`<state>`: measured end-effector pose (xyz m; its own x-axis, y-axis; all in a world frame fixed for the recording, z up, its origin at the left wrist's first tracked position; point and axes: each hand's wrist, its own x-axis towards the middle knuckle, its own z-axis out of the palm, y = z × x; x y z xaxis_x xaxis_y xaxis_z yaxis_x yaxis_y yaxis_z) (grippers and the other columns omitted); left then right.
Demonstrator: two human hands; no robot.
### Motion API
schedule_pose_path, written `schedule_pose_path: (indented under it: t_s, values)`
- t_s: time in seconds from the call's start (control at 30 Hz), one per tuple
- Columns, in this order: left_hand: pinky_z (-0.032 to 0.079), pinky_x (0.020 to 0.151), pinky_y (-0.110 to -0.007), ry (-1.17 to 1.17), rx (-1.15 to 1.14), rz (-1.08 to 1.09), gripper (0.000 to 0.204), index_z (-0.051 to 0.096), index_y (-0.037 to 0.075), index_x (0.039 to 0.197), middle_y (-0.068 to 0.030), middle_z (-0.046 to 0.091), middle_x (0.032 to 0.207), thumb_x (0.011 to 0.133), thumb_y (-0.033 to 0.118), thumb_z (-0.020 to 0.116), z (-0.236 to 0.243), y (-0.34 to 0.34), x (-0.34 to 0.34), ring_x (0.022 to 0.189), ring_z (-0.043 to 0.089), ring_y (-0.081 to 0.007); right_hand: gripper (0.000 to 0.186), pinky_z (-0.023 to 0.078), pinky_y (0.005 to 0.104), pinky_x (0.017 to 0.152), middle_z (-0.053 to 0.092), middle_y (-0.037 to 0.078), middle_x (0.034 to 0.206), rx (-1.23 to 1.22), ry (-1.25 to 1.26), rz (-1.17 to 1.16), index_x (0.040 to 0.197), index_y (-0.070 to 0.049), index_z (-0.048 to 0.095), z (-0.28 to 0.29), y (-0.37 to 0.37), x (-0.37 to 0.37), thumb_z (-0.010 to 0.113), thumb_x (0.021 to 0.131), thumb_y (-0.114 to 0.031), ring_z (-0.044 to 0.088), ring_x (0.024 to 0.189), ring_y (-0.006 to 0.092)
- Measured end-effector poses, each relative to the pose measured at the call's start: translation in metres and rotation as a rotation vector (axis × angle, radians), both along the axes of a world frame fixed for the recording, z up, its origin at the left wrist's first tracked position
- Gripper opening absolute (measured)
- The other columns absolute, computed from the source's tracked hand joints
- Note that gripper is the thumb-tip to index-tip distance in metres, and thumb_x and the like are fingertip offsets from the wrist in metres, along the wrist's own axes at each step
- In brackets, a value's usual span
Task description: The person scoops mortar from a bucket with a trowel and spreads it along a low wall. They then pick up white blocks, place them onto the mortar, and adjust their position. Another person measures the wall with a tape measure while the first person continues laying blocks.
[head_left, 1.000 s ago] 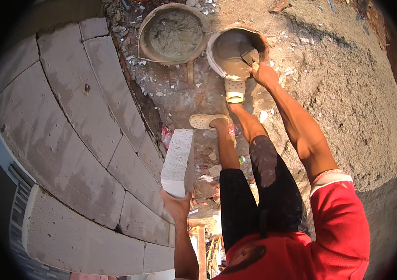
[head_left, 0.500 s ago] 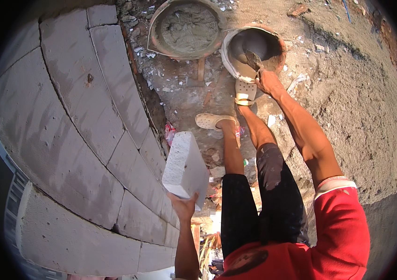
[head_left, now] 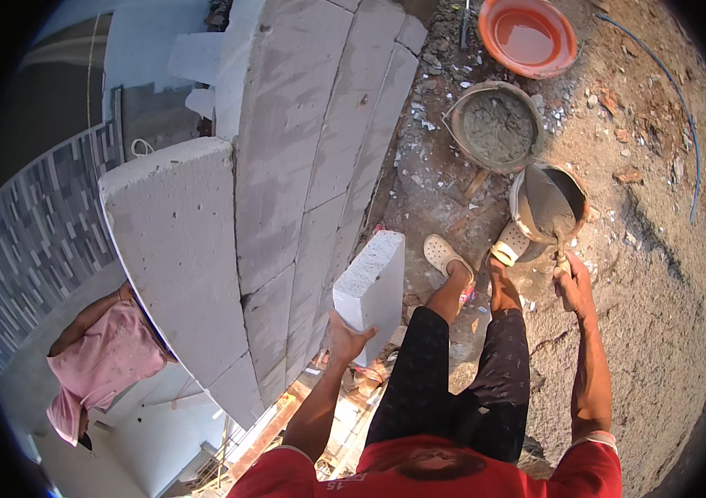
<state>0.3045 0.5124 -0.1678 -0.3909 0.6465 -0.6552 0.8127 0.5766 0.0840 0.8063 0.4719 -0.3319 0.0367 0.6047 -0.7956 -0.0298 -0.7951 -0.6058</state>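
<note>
My left hand (head_left: 346, 339) grips the lower end of a white lightweight concrete block (head_left: 379, 290), which stands tilted upright beside the wall. In my right hand (head_left: 576, 286) is the handle of a trowel (head_left: 549, 199). Its broad grey blade, coated with wet mortar, lies over the mouth of a round bucket (head_left: 583, 192) by my foot. The blade hides much of that bucket's inside. Just beyond stands another bucket (head_left: 458, 133), filled with thick grey mortar (head_left: 498, 124).
A wall of large grey blocks (head_left: 286, 166) rises on my left. Behind it is a person in a pink shirt (head_left: 112, 353). At the far side sit an orange basin (head_left: 567, 37) and a blue hose (head_left: 675, 87). Rubble and a sand slope (head_left: 652, 357) lie right.
The trowel has risen from inside the bucket to its mouth, its blade now broad in view. My view has shifted left, showing the wall's far side. The block stays in my left hand.
</note>
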Motion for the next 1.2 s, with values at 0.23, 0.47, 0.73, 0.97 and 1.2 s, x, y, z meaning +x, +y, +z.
schedule_pose_path:
  t_s: [0.23,0.47,0.73,0.97,1.2]
  values:
    - [0.052,0.095,-0.051,0.003,0.001,0.013,0.095,0.035,0.002,0.132,-0.027,0.065,0.118,0.065,0.035,0.094,0.004,-0.004,-0.017,0.113,0.065,-0.0455,0.052,0.051,0.0442,0.097,0.065,0.023,0.125,0.839,-0.419,0.33,0.132,0.001,0.061,0.09,0.182,-0.078,0.07,0.083,-0.014,0.062,0.117,0.0424]
    - [0.051,0.097,-0.052,-0.05,-0.017,0.099,0.096,0.035,0.001,0.132,-0.0276,0.063,0.12,0.064,0.035,0.094,-0.012,-0.003,-0.035,0.116,0.062,-0.0455,0.054,0.056,0.0445,0.078,0.063,0.015,0.112,1.166,-0.824,0.632,0.134,-0.008,0.061,0.195,0.356,-0.127,0.071,0.082,-0.007,0.067,0.095,0.0364]
    - [0.052,0.096,-0.051,-0.072,-0.075,0.167,0.098,0.034,0.0,0.133,-0.0284,0.066,0.116,0.063,0.031,0.095,-0.029,0.004,-0.052,0.113,0.065,-0.0459,0.05,0.059,0.0434,0.076,0.063,0.01,0.12,1.255,-1.134,1.017,0.139,-0.023,0.061,0.27,0.448,-0.126,0.069,0.091,-0.013,0.069,0.096,0.0341]
    - [0.05,0.099,-0.049,-0.079,-0.069,0.169,0.106,0.032,-0.003,0.141,-0.0291,0.063,0.122,0.063,0.031,0.094,-0.027,0.019,-0.063,0.117,0.062,-0.045,0.046,0.058,0.0451,0.071,0.064,0.009,0.113,1.132,-1.154,1.117,0.138,-0.018,0.06,0.294,0.478,-0.116,0.067,0.092,-0.013,0.069,0.088,0.0351]
    - [0.047,0.104,-0.05,-0.132,-0.094,0.187,0.11,0.03,-0.006,0.145,-0.0308,0.056,0.133,0.063,0.033,0.093,-0.028,0.035,-0.076,0.126,0.056,-0.0455,0.045,0.057,0.0442,0.071,0.063,0.008,0.105,1.035,-1.357,0.916,0.131,-0.019,0.065,0.298,0.503,-0.107,0.067,0.086,-0.011,0.069,0.089,0.033]
